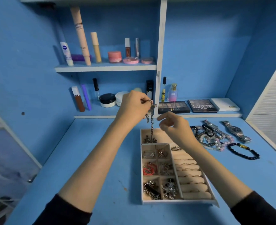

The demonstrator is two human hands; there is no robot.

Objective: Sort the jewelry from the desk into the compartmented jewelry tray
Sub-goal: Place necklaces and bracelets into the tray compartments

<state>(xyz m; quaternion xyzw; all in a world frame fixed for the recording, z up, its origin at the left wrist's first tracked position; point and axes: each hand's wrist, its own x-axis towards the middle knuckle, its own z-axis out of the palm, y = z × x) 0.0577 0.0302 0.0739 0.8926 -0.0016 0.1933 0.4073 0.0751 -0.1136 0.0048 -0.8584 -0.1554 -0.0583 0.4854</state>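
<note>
Here the chain (pixel 152 129) hangs into the far compartment of the jewelry tray (pixel 174 201) in the middle of the worktop (pixel 85 159), pinched at its top by the left grip (pixel 134 106), while the right grip (pixel 176 127) hovers beside it, released.

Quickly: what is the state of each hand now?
Left hand: holds the top of a silver chain that hangs down into the jewelry tray.
Right hand: open, fingers loosely curled, holding nothing.
</note>
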